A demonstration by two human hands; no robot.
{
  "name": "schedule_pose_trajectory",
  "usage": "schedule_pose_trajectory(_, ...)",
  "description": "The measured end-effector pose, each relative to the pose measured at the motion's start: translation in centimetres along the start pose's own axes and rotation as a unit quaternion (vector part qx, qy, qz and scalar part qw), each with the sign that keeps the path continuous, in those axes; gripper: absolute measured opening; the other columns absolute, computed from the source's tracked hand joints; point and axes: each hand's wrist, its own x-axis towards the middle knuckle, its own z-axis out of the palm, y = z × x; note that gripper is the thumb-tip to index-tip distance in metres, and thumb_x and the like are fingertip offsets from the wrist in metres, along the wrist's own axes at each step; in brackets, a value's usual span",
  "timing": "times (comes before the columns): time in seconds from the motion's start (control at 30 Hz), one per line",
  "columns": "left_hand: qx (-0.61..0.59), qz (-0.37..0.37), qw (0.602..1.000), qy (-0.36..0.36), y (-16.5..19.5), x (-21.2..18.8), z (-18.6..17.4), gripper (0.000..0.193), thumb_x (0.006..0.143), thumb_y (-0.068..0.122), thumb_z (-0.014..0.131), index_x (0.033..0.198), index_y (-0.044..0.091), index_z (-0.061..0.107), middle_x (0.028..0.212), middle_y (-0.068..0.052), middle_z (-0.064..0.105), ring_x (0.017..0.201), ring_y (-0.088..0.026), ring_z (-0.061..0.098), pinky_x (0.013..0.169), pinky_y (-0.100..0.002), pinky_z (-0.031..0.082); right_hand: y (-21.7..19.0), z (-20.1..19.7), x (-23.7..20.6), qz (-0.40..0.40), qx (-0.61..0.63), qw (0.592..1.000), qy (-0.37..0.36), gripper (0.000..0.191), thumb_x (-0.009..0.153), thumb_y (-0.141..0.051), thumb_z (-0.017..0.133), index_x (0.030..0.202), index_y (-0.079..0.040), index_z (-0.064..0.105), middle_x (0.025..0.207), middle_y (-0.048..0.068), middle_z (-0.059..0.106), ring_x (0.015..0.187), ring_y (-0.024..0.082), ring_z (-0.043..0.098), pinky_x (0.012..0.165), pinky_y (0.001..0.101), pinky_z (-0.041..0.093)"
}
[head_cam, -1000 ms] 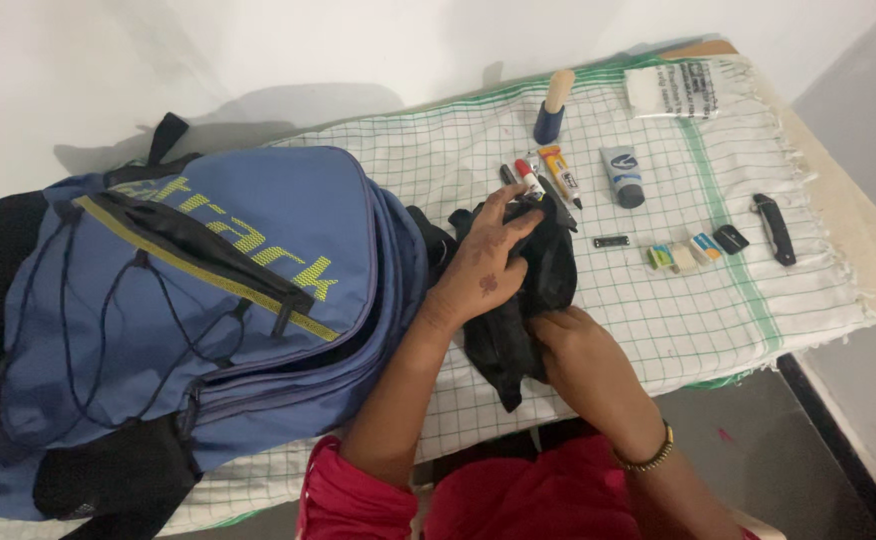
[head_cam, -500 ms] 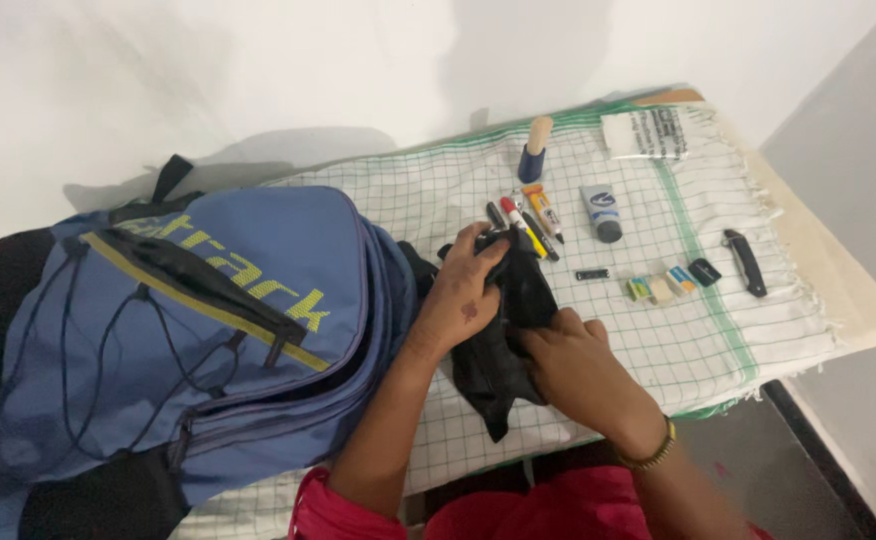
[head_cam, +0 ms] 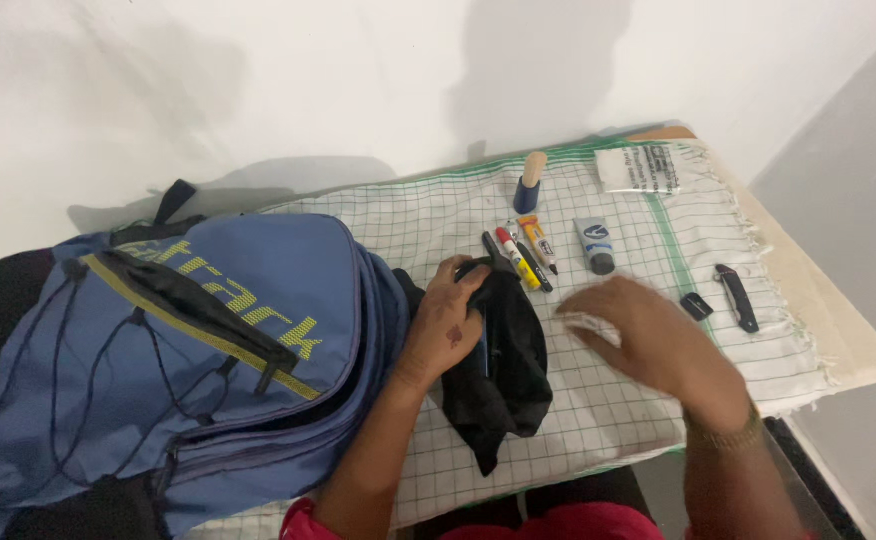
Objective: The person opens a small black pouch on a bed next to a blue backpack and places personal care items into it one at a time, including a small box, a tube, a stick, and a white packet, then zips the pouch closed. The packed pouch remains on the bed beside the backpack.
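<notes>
— What takes up the worktop's left end?
— A blue backpack (head_cam: pixel 188 350) lying on the checked cloth (head_cam: pixel 638 400), front pocket up.

— And the hands?
— The left hand (head_cam: pixel 448 325) grips the top of a black pouch (head_cam: pixel 498 375) just beside the backpack, near the front edge. The right hand (head_cam: pixel 648 335), blurred, hovers open and empty over the cloth.

— Smaller things?
— Markers (head_cam: pixel 523 255), a grey tube (head_cam: pixel 595 245) and a blue bottle (head_cam: pixel 529 185) toward the back edge; a folding knife (head_cam: pixel 737 298) near the right edge.

1 backpack (head_cam: pixel 208 350), 1 black pouch (head_cam: pixel 503 375), perhaps 4 pens (head_cam: pixel 520 255).
</notes>
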Motion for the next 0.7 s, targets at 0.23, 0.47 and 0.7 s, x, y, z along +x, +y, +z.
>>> schedule_pose_trajectory(0.23,0.001,-0.051,0.999,-0.007,-0.4,-0.4,-0.1,0.054,0.075,-0.003,0.057,0.128,0.0,0.064,0.137,-0.03,0.053,0.123,-0.047,0.056,0.105,-0.046,0.048,6.5,7.2,7.4,0.196,-0.102,0.975,0.011,0.022,0.089,-0.033,0.071,0.087,-0.012,0.077,0.085,0.011,0.072,0.083,0.035,0.068,0.071,0.0495,0.053)
schedule_pose_trajectory(0.47,-0.009,-0.043,0.999,-0.023,-0.3,-0.4,-0.1,0.057,0.074,-0.004,0.055,0.13,0.001,0.063,0.135,-0.027,0.057,0.123,-0.045,0.058,0.107,-0.044,0.048,8.1,12.5,6.7,0.147,-0.172,0.972,0.063,0.024,0.082,-0.029,0.073,0.094,-0.008,0.069,0.088,0.013,0.069,0.08,0.036,0.069,0.064,0.0494,0.055)
schedule_pose_trajectory(0.7,0.02,-0.099,0.994,-0.044,0.4,-0.2,-0.4,0.059,0.074,-0.007,0.057,0.132,0.003,0.063,0.139,-0.027,0.052,0.121,-0.045,0.057,0.104,-0.042,0.048,8.0,12.4,6.1,0.177,-0.112,0.976,0.054,0.022,0.086,-0.023,0.069,0.097,-0.004,0.068,0.093,0.016,0.069,0.076,0.038,0.069,0.067,0.0491,0.056)
